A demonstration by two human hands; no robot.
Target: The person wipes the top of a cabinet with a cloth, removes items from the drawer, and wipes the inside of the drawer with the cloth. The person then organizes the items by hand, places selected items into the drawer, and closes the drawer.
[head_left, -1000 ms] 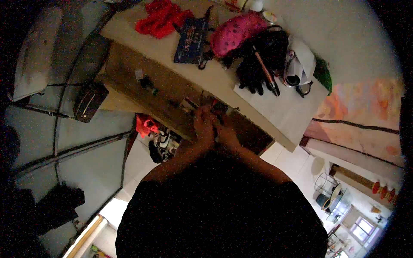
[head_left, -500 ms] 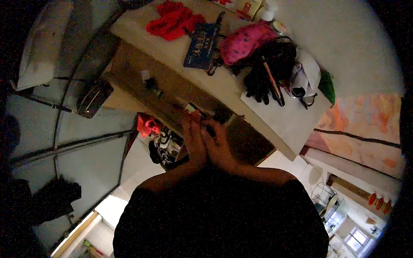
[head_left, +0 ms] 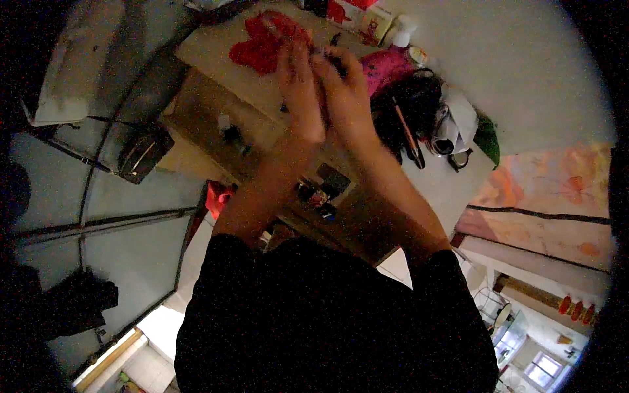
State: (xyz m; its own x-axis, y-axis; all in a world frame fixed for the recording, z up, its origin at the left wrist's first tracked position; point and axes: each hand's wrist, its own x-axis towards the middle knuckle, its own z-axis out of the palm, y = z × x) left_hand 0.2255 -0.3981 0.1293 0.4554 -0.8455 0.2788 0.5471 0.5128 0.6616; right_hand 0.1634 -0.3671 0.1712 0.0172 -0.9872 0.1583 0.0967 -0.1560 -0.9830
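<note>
My left hand [head_left: 299,88] and my right hand [head_left: 344,85] are close together above the tabletop. Their fingers are bent inward around something small that I cannot make out in the dim light. Just beyond the left fingers lies a crumpled red cloth [head_left: 259,47]. A pink patterned pouch [head_left: 385,71] is beside the right hand, partly covered by it. The hands hide most of the dark blue booklet. Under my forearms is an open wooden drawer [head_left: 262,147] with small items in it, including a dark square piece [head_left: 333,180].
Right of the hands are a black bundle [head_left: 409,98], a pinkish pen-like stick [head_left: 407,128] and a white object [head_left: 454,121]. Boxes [head_left: 375,25] and a white bottle [head_left: 403,29] stand at the back. A dark bag [head_left: 145,154] is at the left.
Both hands have risen out of the drawer area and moved forward over the tabletop, toward the red cloth. They now cover the blue booklet, and the drawer's contents show more.
</note>
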